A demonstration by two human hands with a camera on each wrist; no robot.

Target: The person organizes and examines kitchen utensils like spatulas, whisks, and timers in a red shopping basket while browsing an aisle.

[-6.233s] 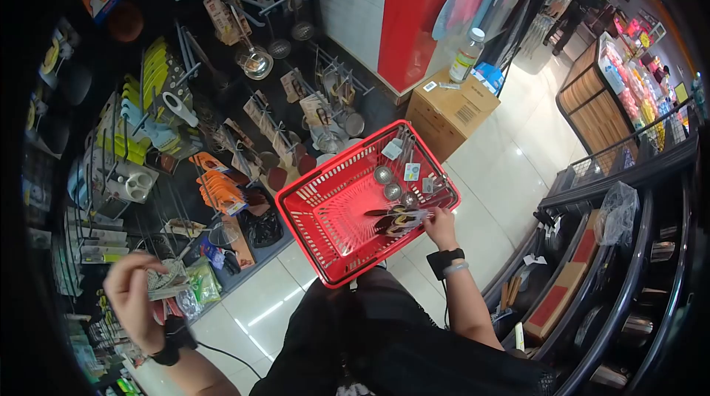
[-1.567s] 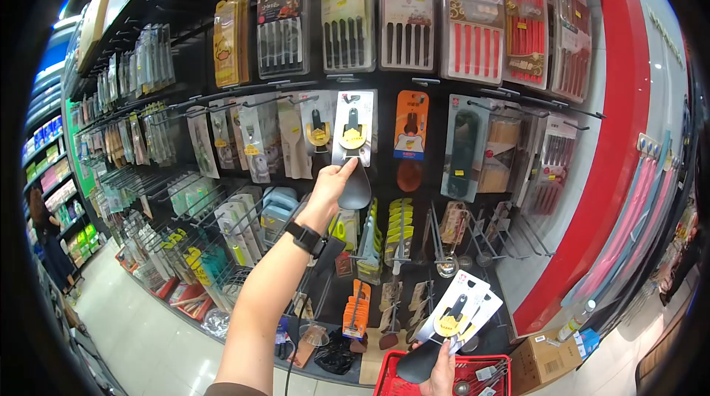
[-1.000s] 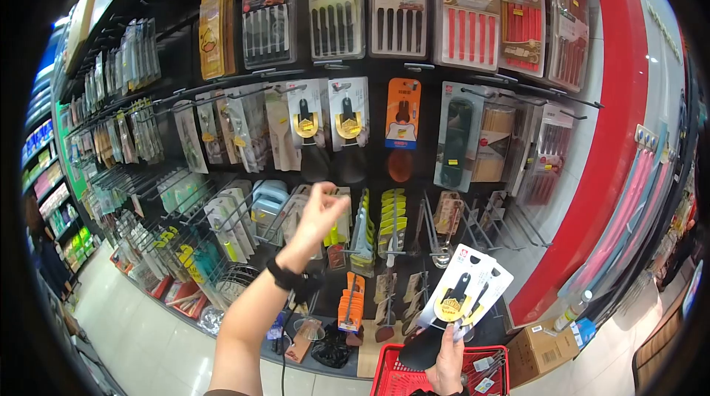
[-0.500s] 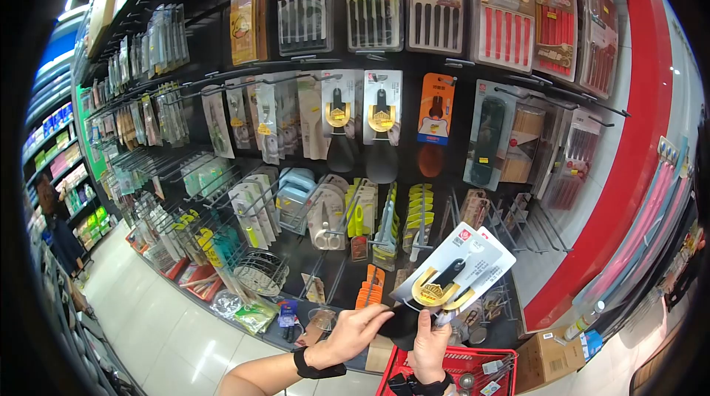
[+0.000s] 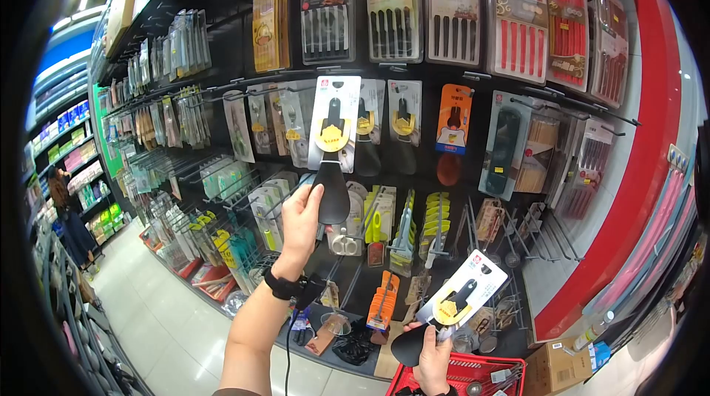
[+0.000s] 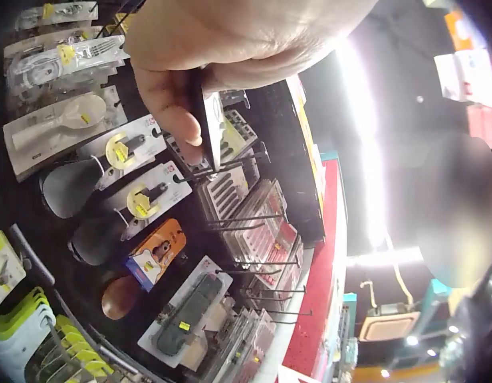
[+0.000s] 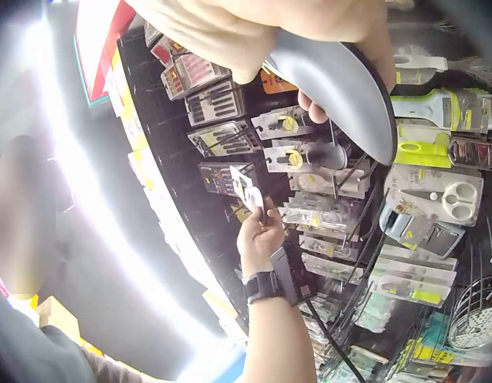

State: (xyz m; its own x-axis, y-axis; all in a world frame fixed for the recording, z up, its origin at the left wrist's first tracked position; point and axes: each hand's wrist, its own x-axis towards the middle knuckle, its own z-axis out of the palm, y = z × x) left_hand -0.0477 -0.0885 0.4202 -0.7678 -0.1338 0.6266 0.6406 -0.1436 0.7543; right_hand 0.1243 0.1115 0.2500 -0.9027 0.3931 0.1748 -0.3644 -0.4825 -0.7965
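My left hand (image 5: 302, 222) pinches the black blade of a carded rice paddle (image 5: 334, 196), raised upright before the rack. Its white card overlaps a row of hanging packages in the head view. Just right of it hang two matching rice paddles (image 5: 404, 156). Lower right, over the basket, my right hand (image 5: 433, 363) grips another carded rice paddle (image 5: 408, 346), tilted, its card pointing up and right. The right wrist view shows this grey-black blade (image 7: 334, 88) close up beneath the fingers. In the left wrist view the held paddle (image 6: 204, 120) appears edge-on between thumb and fingers.
A red shopping basket (image 5: 518, 374) with metal utensils is below my right hand. Bare metal hooks (image 5: 547, 237) stick out at right. An orange-carded paddle (image 5: 449, 126) hangs beside the black ones. A cardboard box (image 5: 558, 366) stands by the basket; a person (image 5: 70, 211) is far left.
My left hand was empty a second ago, then reached the paddles in my right hand. Now it has risen to the rack with one; the right hand's bundle of cards looks thinner.
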